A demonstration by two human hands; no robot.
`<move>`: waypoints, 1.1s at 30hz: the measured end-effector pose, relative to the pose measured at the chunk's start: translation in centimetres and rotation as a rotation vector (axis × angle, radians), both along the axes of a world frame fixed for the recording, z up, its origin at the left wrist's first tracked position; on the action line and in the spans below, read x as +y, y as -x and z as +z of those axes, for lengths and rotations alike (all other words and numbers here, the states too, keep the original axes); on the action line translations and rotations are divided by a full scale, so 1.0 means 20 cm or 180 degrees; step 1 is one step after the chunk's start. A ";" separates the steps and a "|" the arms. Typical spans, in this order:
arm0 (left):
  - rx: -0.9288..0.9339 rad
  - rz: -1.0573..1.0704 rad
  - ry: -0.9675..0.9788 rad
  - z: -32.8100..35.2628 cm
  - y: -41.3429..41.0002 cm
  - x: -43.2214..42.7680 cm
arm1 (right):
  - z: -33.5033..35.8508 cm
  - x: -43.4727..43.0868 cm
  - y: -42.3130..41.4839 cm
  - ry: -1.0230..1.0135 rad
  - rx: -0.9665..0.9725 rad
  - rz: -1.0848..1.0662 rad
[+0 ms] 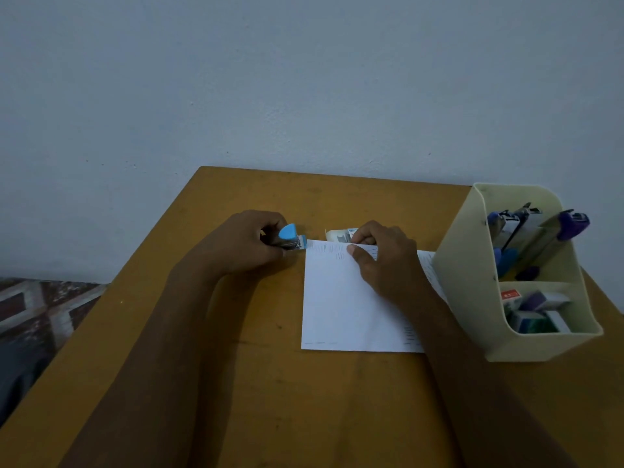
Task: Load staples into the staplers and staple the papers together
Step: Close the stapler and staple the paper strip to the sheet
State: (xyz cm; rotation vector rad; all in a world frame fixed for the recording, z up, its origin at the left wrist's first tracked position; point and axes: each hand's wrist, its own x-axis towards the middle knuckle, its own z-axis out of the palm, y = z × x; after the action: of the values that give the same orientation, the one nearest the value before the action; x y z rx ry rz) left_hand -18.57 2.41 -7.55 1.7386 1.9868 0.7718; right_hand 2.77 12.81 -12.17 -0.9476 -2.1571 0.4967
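Note:
A small light-blue stapler [290, 237] is gripped in my left hand [243, 246], its mouth at the far left corner of the white papers [337, 305] lying on the wooden table [236, 366]. My right hand [385, 261] pinches the far edge of the papers with thumb and curled fingers. Just beyond that hand lies a small open staple box [339, 235], partly hidden by the fingers.
A cream desk organiser [472, 282] stands at the right, beside the papers. Its back compartment holds purple and blue staplers [537, 238]; the front one holds several staple boxes [533, 312]. The wall is close behind the table. The table's left edge drops to a patterned floor.

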 end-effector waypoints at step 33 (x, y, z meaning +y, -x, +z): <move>-0.0861 -0.0156 0.0425 0.03 -0.09 0.00 | -0.04 0.02 0.00 -0.0316 0.0120 -0.0066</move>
State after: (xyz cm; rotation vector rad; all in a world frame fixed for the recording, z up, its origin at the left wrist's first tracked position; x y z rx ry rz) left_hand -16.85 2.33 -6.86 1.5134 1.7667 0.7923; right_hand 2.68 13.28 -13.06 -0.8983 -2.1155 0.3907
